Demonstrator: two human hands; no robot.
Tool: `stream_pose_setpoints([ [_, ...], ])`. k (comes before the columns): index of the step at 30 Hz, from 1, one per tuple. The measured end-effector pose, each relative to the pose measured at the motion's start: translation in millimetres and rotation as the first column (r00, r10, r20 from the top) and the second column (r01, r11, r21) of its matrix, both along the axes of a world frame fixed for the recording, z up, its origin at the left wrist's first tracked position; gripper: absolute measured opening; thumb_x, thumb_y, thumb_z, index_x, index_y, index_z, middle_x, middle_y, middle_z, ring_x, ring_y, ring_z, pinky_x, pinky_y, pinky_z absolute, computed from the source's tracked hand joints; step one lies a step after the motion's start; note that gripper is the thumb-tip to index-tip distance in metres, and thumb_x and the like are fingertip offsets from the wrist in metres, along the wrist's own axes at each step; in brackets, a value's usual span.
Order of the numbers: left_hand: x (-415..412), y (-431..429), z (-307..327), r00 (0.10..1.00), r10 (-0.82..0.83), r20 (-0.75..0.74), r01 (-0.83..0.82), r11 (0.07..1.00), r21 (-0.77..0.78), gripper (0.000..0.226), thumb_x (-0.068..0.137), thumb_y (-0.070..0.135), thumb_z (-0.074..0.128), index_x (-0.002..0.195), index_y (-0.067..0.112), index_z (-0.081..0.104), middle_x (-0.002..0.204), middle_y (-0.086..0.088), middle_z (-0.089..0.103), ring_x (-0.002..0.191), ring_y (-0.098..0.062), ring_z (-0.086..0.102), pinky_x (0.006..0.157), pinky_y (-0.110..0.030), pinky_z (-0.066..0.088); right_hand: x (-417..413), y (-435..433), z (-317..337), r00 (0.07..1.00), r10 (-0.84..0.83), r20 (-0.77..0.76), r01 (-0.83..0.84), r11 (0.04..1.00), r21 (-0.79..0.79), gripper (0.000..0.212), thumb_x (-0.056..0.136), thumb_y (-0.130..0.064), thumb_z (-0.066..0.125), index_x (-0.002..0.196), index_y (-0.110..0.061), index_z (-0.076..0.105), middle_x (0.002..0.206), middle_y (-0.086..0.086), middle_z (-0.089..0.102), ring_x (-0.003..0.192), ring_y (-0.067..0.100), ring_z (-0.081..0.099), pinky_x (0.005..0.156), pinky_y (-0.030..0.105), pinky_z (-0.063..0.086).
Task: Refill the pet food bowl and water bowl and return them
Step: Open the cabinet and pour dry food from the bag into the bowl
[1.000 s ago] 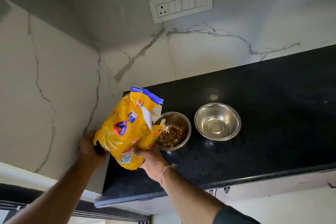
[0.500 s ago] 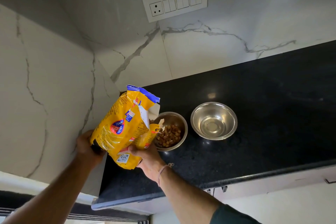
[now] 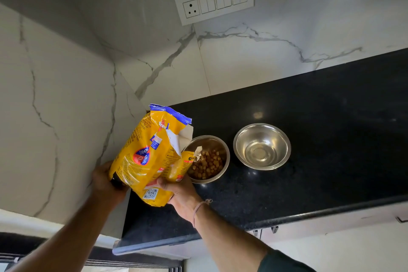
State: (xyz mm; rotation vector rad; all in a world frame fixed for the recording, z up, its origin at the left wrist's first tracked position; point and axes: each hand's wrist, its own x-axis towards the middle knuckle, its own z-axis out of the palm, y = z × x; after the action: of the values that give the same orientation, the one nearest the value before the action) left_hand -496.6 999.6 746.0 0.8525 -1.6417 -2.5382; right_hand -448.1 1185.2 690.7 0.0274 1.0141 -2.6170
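Grip: left hand [image 3: 106,181] clasps the lower left corner of the yellow pet food bag [image 3: 145,157]; right hand [image 3: 181,192] holds its lower edge from beneath, fingers curled round it.
Bag: tilted, its torn mouth (white lining showing) over the left rim of the food bowl [image 3: 210,142].
Food bowl: steel, on the black countertop [image 3: 320,150], with brown kibble [image 3: 207,164] inside.
Water bowl [image 3: 283,139]: steel, just right of the food bowl, not touching it; a little clear liquid in the bottom.
Backdrop: marble wall [image 3: 265,62] with a switch panel [image 3: 214,0].

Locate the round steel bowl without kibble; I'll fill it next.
Head view: the round steel bowl without kibble stands on the black stone counter, just right of the kibble-filled steel bowl, not touching.
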Motion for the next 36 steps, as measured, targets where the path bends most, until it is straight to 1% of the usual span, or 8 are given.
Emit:
stream_pose_setpoints([
  [2,2.3,-1.4,1.3,0.998,-0.056,-0.016,0.056,0.998,0.021,0.027,0.093,0.021,0.048,0.083,0.011,0.071,0.071,-0.008,0.072,0.06,-0.022,0.072,0.059,-0.035,0.063,-0.6,-1.4,-1.4,1.0,-0.004,0.03,0.003,1.0,0.027,0.111,0.048,-0.038,0.101,0.144,-0.011,0.052,0.139,0.023,0.063,0.128,0.042,0.061,0.105,0.064,0.048],
  [7,2.1,-1.3,4.3,0.998,-0.05,-0.038,0.05,0.999,-0.001,0.02,0.086,0.025,0.061,0.077,0.017,0.076,0.071,-0.003,0.073,0.062,-0.019,0.072,0.06,-0.032,0.062,-0.7,-5.5,0.0,0.998,-0.011,0.058,0.01,1.0,0.007,0.109,0.05,-0.04,0.101,0.143,-0.01,0.053,0.138,0.021,0.063,0.127,0.041,0.061,0.107,0.066,0.045],
  [10,-0.6,-2.9,3.5,0.997,-0.072,-0.015,0.072,0.997,-0.012,0.031,0.101,0.027,0.039,0.095,0.014,0.066,0.08,-0.006,0.072,0.068,-0.023,0.073,0.065,-0.035,0.062,0.1,-4.5,5.4,0.997,-0.014,0.074,0.014,1.0,-0.002,0.109,0.052,-0.037,0.1,0.146,-0.01,0.051,0.14,0.023,0.061,0.13,0.042,0.059,0.108,0.068,0.043],
  [12,-2.4,-2.7,7.9,0.997,-0.082,-0.005,0.082,0.996,-0.02,0.014,0.086,0.026,0.058,0.085,0.015,0.066,0.075,-0.006,0.068,0.063,-0.022,0.071,0.059,-0.033,0.062,-0.4,-4.6,4.1,0.998,-0.009,0.068,0.01,1.0,-0.003,0.108,0.055,-0.034,0.099,0.148,-0.013,0.048,0.142,0.022,0.061,0.13,0.042,0.058,0.108,0.068,0.043],
  [16,-5.7,-1.5,10.5,0.985,-0.171,-0.01,0.171,0.985,0.0,0.055,0.034,0.035,0.073,0.083,0.017,0.055,0.075,-0.005,0.061,0.063,-0.022,0.066,0.06,-0.029,0.06,0.5,-7.3,0.9,0.998,-0.006,0.07,0.008,0.999,-0.034,0.114,0.05,-0.039,0.101,0.148,-0.012,0.048,0.142,0.022,0.06,0.131,0.042,0.058,0.108,0.066,0.044],
  [25,-10.6,-3.2,9.4,0.976,-0.214,-0.032,0.215,0.976,0.024,0.056,0.031,0.034,0.075,0.082,0.017,0.06,0.07,-0.005,0.068,0.06,-0.023,0.071,0.06,-0.036,0.061,-2.3,-12.6,-5.8,0.999,0.012,0.051,-0.007,0.996,-0.085,0.117,0.05,-0.039,0.101,0.151,-0.015,0.046,0.146,0.022,0.057,0.133,0.042,0.056,0.11,0.066,0.042],
  [30,-14.0,-2.7,9.5,0.981,-0.192,-0.013,0.192,0.981,0.028,0.02,0.051,0.029,0.077,0.068,0.018,0.077,0.075,-0.005,0.073,0.066,-0.025,0.074,0.065,-0.041,0.063,-4.0,-14.8,-8.1,0.995,0.011,0.096,-0.001,0.994,-0.105,0.103,0.056,-0.035,0.099,0.145,-0.014,0.052,0.143,0.021,0.06,0.13,0.04,0.059,0.107,0.063,0.047],
  [36,-17.8,2.3,16.8,0.979,-0.203,0.012,0.203,0.979,0.004,0.062,0.03,0.032,0.073,0.088,0.017,0.059,0.093,-0.009,0.059,0.077,-0.027,0.067,0.069,-0.038,0.061,-6.1,-17.5,-14.1,0.995,0.003,0.095,0.006,0.995,-0.1,0.079,0.077,-0.014,0.079,0.15,-0.016,0.048,0.145,0.021,0.058,0.133,0.041,0.056,0.11,0.066,0.042],
])
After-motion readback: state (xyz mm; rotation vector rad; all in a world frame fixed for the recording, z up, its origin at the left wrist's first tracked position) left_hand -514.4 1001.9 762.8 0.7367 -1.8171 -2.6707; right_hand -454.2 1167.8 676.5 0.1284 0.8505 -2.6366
